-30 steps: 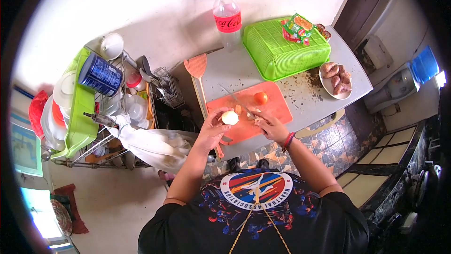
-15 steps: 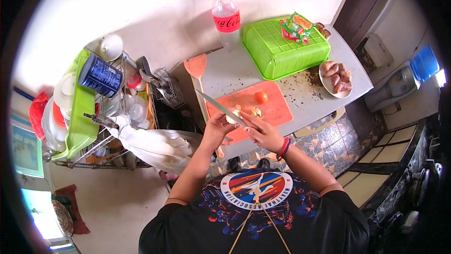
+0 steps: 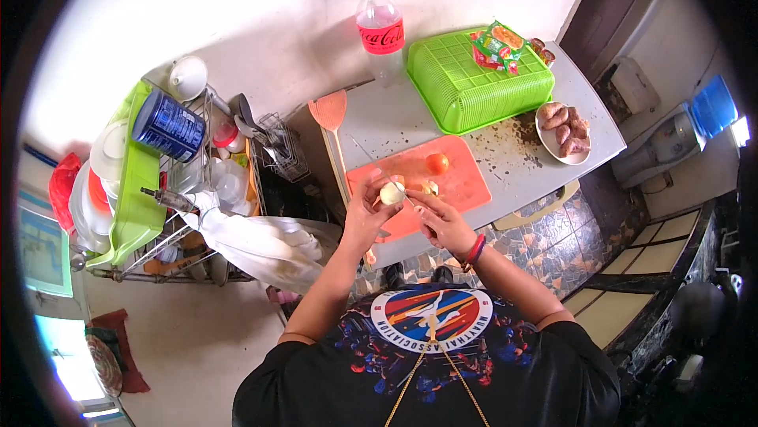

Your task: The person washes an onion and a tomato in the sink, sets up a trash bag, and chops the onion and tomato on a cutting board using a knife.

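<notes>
Over the coral-pink cutting board, my left hand is closed around a pale peeled onion. My right hand grips a knife, whose blade is turned nearly edge-on and hard to see beside the onion. A red tomato lies on the board beyond my hands. Pale peel scraps rest just right of the onion, partly hidden by my right fingers.
A green basket stands upside down with seasoning packets on top. Nearby are a plate of brownish lumpy pieces, a Coca-Cola bottle and an orange slotted turner. A dish rack stands at left.
The knife blade, broad and plainly visible across the onion before, has turned nearly edge-on. My left fingers have shifted, showing more of the onion, and my right hand has dropped slightly.
</notes>
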`<state>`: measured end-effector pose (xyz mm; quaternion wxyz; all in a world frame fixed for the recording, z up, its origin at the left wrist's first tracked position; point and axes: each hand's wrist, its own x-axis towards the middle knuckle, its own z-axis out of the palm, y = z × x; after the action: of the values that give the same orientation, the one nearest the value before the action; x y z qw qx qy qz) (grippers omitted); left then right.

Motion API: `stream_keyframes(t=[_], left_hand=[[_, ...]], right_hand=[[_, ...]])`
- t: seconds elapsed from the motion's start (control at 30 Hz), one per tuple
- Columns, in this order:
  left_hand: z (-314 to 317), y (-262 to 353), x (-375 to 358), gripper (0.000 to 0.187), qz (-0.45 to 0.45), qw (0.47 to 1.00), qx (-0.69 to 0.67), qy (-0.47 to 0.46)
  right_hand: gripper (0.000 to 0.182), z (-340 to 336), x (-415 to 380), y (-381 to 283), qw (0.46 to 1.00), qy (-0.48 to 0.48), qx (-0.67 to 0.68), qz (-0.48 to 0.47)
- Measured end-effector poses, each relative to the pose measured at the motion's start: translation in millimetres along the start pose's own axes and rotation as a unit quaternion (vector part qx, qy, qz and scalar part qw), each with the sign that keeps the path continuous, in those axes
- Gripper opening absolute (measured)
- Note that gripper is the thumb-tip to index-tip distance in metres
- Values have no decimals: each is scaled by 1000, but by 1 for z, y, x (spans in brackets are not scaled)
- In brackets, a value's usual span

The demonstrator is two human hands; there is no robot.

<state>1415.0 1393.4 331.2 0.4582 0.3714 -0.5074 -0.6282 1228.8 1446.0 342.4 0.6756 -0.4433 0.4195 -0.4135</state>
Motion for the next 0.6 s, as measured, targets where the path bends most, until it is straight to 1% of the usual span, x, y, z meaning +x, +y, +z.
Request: stream_keyframes(t=[0.03,0.13,0.23,0.33,0.43,0.53,0.6], left_hand=[[-1,-1,1,72,-3,1000,0,-9],[-1,-1,-1,67,4,1000,-7,-5],[-3,2,-6,65,-11,999,-47,17],[-10,-9,-5,64,54,998,-26,-7],[-14,-13,-4,59,43,999,-17,-22],[-17,-9,-4,52,-6,999,-14,-37],[-18,-9,-4,43,-45,997,-51,-32]], right_hand=[[41,0,-1,-1,1000,-6,20,12],[41,1,-3,-5,997,9,65,39],[42,-8,6,2,993,70,89,34],[41,-19,11,8,996,57,57,32],[40,-29,17,21,998,41,6,45],[40,-29,19,25,998,51,-21,20],[39,-27,18,18,998,41,-37,5]])
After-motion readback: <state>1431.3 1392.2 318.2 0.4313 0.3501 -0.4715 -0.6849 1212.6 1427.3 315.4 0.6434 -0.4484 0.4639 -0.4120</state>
